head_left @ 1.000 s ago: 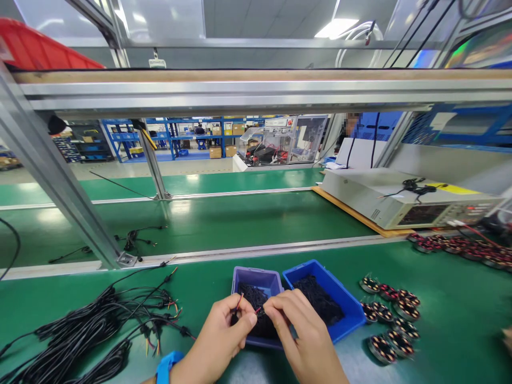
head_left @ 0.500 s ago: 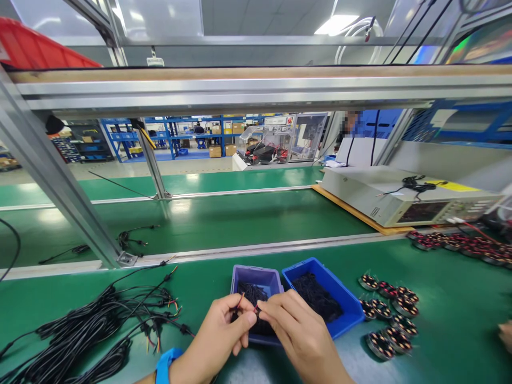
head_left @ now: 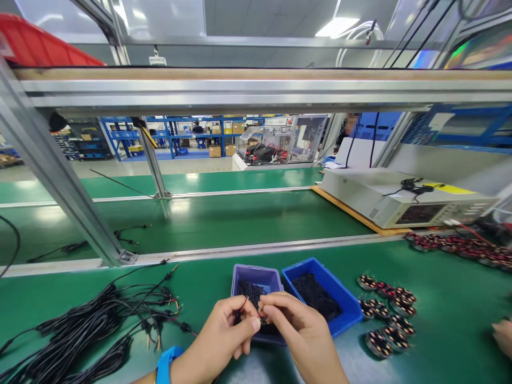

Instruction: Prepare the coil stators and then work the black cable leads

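Observation:
My left hand (head_left: 232,328), a blue band round its wrist, is closed in a pinch on thin red and dark wires (head_left: 245,303). Fingertips of my right hand (head_left: 300,328) are pressed together on a wire end right beside it; any small part in them is too small to make out. Both hands are over the front of a purple bin (head_left: 258,268) holding thin black pieces. Touching its right side is a blue bin (head_left: 352,322) with more black pieces (head_left: 314,293). Left of my hands lies a pile of black cables (head_left: 92,325) with coloured bare-ended wires.
Several round copper-wound coils (head_left: 379,344) lie on the green table at right, with more coils (head_left: 464,246) behind. A grey instrument (head_left: 384,194) stands on a board. Another person's hand (head_left: 503,335) shows at the right edge. A metal shelf beam (head_left: 240,93) crosses above.
My right hand's fingers have shifted and curled, with the thumb now showing against the index finger at the wires. The other person's hand has come further into view at the right edge.

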`<action>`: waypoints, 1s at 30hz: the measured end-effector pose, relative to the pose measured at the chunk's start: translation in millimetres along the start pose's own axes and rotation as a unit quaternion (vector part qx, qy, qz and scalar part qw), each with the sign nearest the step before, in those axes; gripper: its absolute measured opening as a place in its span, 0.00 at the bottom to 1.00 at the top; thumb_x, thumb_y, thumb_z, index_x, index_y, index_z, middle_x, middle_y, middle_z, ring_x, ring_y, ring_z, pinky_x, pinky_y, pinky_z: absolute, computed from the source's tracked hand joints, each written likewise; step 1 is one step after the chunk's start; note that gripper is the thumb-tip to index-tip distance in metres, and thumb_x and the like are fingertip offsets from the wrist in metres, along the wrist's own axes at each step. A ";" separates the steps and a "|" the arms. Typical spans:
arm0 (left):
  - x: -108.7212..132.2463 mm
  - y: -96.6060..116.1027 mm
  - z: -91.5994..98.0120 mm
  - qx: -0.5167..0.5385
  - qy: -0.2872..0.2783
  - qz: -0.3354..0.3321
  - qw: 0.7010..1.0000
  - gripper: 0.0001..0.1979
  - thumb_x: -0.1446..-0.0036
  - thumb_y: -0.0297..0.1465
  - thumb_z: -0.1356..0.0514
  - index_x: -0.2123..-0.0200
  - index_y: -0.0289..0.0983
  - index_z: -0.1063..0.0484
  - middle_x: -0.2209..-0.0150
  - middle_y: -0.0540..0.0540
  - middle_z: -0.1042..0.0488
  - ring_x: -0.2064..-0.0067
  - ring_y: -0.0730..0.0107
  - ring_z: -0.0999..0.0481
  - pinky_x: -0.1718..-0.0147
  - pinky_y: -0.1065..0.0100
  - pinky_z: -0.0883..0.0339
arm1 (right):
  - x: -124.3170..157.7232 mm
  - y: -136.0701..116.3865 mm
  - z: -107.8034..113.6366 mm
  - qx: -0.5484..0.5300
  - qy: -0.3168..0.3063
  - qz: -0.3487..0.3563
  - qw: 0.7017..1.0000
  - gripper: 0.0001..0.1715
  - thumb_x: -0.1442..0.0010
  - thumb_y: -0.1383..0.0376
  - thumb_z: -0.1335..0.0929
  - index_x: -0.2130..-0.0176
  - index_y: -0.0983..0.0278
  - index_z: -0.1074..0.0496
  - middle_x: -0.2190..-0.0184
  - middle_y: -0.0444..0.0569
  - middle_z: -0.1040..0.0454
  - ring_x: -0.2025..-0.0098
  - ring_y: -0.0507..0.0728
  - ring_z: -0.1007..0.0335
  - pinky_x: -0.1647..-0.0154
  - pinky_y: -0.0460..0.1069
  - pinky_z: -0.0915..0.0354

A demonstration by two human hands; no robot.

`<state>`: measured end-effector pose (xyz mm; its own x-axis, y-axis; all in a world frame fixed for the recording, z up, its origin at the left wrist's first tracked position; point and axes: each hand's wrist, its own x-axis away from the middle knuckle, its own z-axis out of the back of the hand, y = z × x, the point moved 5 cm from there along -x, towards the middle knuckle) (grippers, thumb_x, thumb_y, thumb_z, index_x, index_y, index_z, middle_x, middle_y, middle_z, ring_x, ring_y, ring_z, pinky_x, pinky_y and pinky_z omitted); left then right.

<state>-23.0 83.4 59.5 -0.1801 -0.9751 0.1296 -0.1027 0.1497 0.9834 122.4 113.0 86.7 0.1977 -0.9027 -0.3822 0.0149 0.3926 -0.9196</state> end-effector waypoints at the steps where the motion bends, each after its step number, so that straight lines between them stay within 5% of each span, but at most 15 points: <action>1: -0.3 0.1 0.2 0.000 0.000 -0.001 1.000 0.21 0.47 0.49 0.33 0.70 0.36 0.30 0.82 0.57 0.38 0.82 0.79 0.41 0.83 0.76 0.51 | -0.3 -1.3 0.6 0.003 0.000 0.002 1.000 0.18 0.38 0.49 0.27 0.67 0.60 0.18 0.69 0.49 0.19 0.70 0.56 0.21 0.69 0.46 0.24; 18: 0.6 3.3 -1.0 0.000 0.013 0.002 1.000 0.23 0.49 0.51 0.33 0.72 0.37 0.31 0.81 0.57 0.38 0.82 0.80 0.41 0.84 0.77 0.51 | -1.3 -4.1 4.5 0.084 -0.010 0.034 0.996 0.14 0.37 0.55 0.29 0.68 0.59 0.18 0.70 0.49 0.18 0.69 0.58 0.21 0.66 0.48 0.24; 23: -6.0 -5.7 2.4 -0.015 0.000 -0.011 1.000 0.24 0.48 0.52 0.34 0.72 0.37 0.33 0.82 0.57 0.38 0.83 0.80 0.40 0.84 0.77 0.52 | -3.0 3.5 1.8 0.070 -0.069 0.009 0.995 0.14 0.35 0.56 0.30 0.68 0.60 0.19 0.71 0.47 0.18 0.69 0.57 0.20 0.65 0.47 0.24; 30: -17.0 -13.3 10.1 0.004 -0.029 -0.006 1.000 0.15 0.46 0.41 0.34 0.69 0.37 0.32 0.82 0.57 0.37 0.83 0.80 0.39 0.83 0.77 0.47 | -7.4 2.5 2.2 0.137 -0.143 0.105 0.975 0.08 0.38 0.68 0.32 0.63 0.58 0.21 0.68 0.46 0.20 0.70 0.55 0.22 0.70 0.44 0.26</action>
<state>-28.5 99.7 43.0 -0.2351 -0.9657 0.1103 -0.1124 0.1397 0.9838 123.1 121.0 87.4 0.4894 -0.7261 -0.4830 0.1974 0.6317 -0.7497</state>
